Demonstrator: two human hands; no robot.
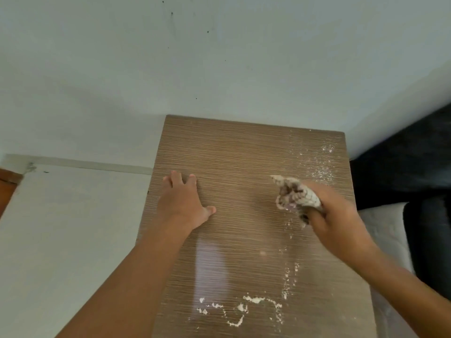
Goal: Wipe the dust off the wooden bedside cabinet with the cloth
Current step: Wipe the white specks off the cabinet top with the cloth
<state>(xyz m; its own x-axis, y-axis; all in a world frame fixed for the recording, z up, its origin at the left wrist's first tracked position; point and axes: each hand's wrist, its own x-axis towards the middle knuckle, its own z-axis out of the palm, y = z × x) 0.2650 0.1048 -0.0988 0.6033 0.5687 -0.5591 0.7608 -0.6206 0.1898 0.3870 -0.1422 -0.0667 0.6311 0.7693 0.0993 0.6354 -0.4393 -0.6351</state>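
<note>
The wooden bedside cabinet [234, 152] fills the middle of the view, its brown grained top seen from above. White dust [253, 303] lies in clumps near the front edge, and a finer scatter runs along the right side up to the far right corner. My right hand [339, 223] grips a crumpled, pale patterned cloth [295, 193] and presses it on the top at the right side. My left hand [183, 201] rests flat on the left part of the top, fingers spread, holding nothing.
A pale wall [219, 57] stands right behind the cabinet. Light floor [61, 228] lies to the left, with a brown wooden edge [7, 186] at the far left. A dark bed part [415, 162] and a white cushion [385, 228] sit close on the right.
</note>
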